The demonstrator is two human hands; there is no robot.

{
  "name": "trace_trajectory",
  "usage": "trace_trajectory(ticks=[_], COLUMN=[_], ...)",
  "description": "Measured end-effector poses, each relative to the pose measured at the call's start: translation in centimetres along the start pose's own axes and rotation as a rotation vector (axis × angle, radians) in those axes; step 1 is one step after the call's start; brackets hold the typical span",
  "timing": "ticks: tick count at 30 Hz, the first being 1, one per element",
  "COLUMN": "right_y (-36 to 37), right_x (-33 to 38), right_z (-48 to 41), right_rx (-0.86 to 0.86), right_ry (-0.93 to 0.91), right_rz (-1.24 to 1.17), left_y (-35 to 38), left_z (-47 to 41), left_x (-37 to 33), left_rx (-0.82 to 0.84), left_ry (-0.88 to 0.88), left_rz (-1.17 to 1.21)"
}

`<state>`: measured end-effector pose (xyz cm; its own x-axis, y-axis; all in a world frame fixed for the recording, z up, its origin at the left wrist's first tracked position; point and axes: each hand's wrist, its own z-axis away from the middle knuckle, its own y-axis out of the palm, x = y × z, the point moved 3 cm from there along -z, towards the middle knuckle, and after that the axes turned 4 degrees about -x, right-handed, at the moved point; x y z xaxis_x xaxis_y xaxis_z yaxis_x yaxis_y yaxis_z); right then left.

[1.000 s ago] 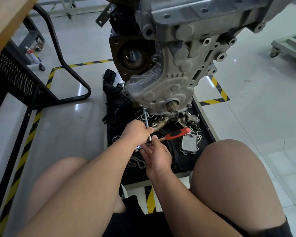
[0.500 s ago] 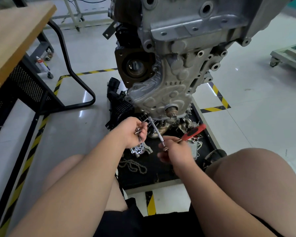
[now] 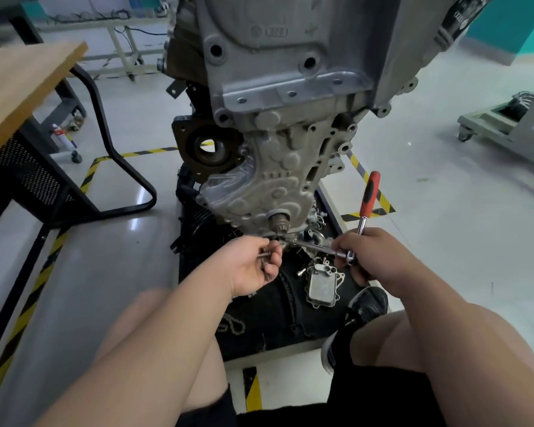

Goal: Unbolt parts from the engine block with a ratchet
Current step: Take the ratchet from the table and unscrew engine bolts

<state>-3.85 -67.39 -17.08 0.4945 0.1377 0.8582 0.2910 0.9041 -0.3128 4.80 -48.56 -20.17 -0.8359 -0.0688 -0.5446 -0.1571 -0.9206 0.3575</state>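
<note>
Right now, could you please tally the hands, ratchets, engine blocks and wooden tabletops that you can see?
Hands: 2 (left hand, right hand)
Ratchet: 1
Engine block: 1
Wooden tabletop: 1
Total: 5

Both bare forearms reach from the lower frame up toward its centre. The left hand (image 3: 253, 268), just left of centre, curls its fingers round a small bolt (image 3: 263, 255). The right hand (image 3: 375, 257), right of centre, grips the ratchet (image 3: 370, 192) near its head.
</note>
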Motion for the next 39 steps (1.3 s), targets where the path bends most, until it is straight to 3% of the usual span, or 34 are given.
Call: trace_trajectory(ticks=[4, 11, 16, 21, 30, 36, 39], right_y=[-0.6, -1.2, -1.9, -1.3, -0.3, -0.7, 0.3], right_x=[0.1, -0.4, -0.5, -0.5, -0.8, -2.1, -2.6], right_z=[0.0, -0.4, -0.6, -0.6, -0.8, -1.6, -2.2], right_rx=[-0.037, -0.078, -0.138, -0.085, -0.072, -0.226, -0.221], right_ry=[-0.048, -0.024, -0.009, 0.044, 0.057, 0.111, 0.189], right_rz=[-0.048, -0.032, -0.249, -0.386, -0.372, -0.487, -0.604], left_y=[1.1, 2.3, 2.9, 2.6, 1.4, 1.2, 1.3], left_z=[-0.4, -2.7, -3.6, -2.7, -1.4, -1.5, -2.1], left_x=[-0.9, -0.2, 0.8, 0.7, 0.7, 1.0, 1.2], left_rx=[-0.01, -0.098, -0.106, -0.047, -0.043, -0.059, -0.081], left_ry=[0.106, 0.122, 0.119, 0.12, 0.111, 0.133, 0.133], left_rz=[-0.125, -0.024, 0.05, 0.021, 0.013, 0.035, -0.026])
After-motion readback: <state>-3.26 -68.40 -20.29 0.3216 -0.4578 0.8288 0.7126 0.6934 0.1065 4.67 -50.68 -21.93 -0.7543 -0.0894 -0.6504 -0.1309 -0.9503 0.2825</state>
